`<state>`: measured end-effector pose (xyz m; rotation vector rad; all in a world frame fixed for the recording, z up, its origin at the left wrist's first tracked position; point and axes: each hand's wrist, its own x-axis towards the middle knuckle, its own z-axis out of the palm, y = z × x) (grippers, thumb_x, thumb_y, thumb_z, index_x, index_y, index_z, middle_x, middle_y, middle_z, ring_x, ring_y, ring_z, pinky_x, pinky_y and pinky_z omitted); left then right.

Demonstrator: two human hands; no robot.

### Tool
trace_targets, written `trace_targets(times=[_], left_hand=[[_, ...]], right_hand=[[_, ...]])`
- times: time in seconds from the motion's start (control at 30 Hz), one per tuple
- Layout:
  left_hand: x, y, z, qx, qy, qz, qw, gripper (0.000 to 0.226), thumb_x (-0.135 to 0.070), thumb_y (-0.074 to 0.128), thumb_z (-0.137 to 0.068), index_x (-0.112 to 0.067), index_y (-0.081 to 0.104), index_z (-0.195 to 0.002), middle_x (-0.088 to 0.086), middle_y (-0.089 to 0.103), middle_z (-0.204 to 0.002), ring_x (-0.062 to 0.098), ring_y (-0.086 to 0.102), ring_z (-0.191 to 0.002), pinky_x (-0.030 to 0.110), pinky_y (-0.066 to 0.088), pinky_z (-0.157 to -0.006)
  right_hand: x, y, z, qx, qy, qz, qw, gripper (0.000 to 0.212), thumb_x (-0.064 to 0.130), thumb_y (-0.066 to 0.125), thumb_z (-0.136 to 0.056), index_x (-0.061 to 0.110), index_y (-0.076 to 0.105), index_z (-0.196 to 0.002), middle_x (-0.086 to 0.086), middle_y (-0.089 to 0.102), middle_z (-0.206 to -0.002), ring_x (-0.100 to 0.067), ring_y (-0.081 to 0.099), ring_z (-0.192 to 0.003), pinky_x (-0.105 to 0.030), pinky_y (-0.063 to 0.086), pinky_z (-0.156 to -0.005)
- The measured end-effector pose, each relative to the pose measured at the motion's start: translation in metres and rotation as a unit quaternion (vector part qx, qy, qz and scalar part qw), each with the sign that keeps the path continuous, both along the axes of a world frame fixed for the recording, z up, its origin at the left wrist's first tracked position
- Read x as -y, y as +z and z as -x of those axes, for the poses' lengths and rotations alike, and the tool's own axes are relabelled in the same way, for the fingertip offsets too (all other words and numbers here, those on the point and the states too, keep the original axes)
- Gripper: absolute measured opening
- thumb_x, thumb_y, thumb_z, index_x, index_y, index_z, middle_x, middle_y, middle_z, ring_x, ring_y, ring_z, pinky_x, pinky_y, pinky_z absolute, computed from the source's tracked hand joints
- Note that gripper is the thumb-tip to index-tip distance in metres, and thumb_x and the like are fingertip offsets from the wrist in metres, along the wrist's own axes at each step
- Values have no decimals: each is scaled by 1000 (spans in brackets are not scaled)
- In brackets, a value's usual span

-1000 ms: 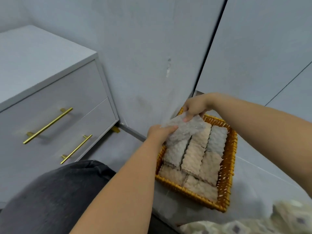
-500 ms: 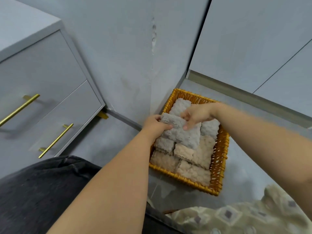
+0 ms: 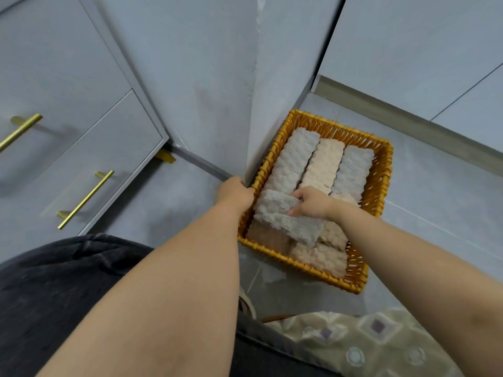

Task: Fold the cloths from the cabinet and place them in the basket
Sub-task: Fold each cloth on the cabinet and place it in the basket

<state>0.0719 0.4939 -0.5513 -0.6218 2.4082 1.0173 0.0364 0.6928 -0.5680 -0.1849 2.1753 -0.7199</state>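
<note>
One view, head camera. Several folded cloths lie in three rows in the wicker basket [image 3: 381, 170], centre right of frame, which stands on the floor against a wall corner. The grey folded cloth [image 3: 283, 219] lies crosswise over the lower-left rows and is not seated in a row. Right hand [image 3: 313, 204]: grip clamped on the cloth's upper edge, fingers curled over it. Left hand [image 3: 235, 193]: at the basket's left rim, fingers hidden behind the knuckles, so I cannot tell whether that grip is apart or closed on the rim.

Risks (judgement):
- The fold looks soft. Released crosswise, it may spring open or sit proud of the rows.
- Pressing it down could ruffle the cloths beneath.
- The basket may skid on the smooth floor if nothing steadies it.

Writing: none legible, and no labels or brands. The patterned fabric [image 3: 367, 341], lower right, shows only squares.
</note>
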Motion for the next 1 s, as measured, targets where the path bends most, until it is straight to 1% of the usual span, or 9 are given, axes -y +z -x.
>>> trace_targets(times=[0.23,0.37,0.43,0.53,0.67,0.77,0.87,0.93,1.0], left_hand=[[-2,-21,-4,96,-65,-26,993,34,-20,39,-102,0,57,-121,19,56,-126,34,52,-114,33,41,-89],[1,-24,-1,94,-61,-55,992,29,-16,42,-100,3,61,-111,22,59,-119,35,54,-111,35,43,-91],[1,-24,0,93,-63,-57,992,25,-15,43,-99,1,62,-105,21,60,-116,34,55,-108,35,44,-90],[2,-23,1,96,-65,-60,991,21,-13,42,-99,-3,60,-100,19,58,-107,31,54,-98,33,42,-81],[2,-25,1,99,-58,-61,992,26,-15,43,-99,-1,61,-113,19,60,-116,34,56,-108,35,44,-88],[2,-26,2,104,-59,-59,991,27,-15,43,-99,-1,61,-113,21,60,-118,35,56,-110,37,46,-90],[2,-25,3,108,-55,-60,991,26,-15,44,-99,-1,61,-113,22,60,-118,35,56,-111,38,47,-90],[2,-24,3,111,-55,-61,990,27,-15,43,-99,0,61,-113,23,60,-119,36,56,-111,38,47,-90],[3,-23,4,116,-58,-68,989,29,-15,42,-100,2,60,-115,25,58,-120,37,55,-112,39,47,-92]], right_hand=[[20,-34,-27,34,34,5,999,24,12,60,-91,11,64,-114,2,59,-100,-11,53,-96,-24,38,-80],[30,-51,-38,16,21,-26,999,17,15,54,-91,8,65,-103,-4,63,-98,-19,57,-93,-29,46,-80],[35,-56,-43,-13,25,-57,998,17,19,52,-93,6,64,-95,-7,64,-91,-23,59,-87,-31,47,-69],[38,-56,-53,-142,106,-128,976,23,29,50,-96,8,60,-96,-9,62,-89,-25,59,-84,-29,39,-63],[20,-70,-61,-458,214,-42,862,20,21,70,-80,5,57,-80,-11,58,-75,-28,58,-65,-32,44,-49],[8,-74,-54,-549,299,58,778,11,13,60,-88,3,59,-93,-14,61,-93,-29,56,-79,-40,49,-65],[4,-77,-49,-508,462,69,723,35,21,55,-88,5,58,-119,-16,57,-125,-32,53,-114,-43,41,-95],[4,-83,-48,-457,528,39,714,47,29,44,-91,8,51,-133,-14,49,-139,-30,44,-131,-45,29,-107],[6,-89,-47,-422,530,-8,736,53,35,35,-94,9,43,-141,-10,42,-147,-26,35,-138,-47,21,-114]])
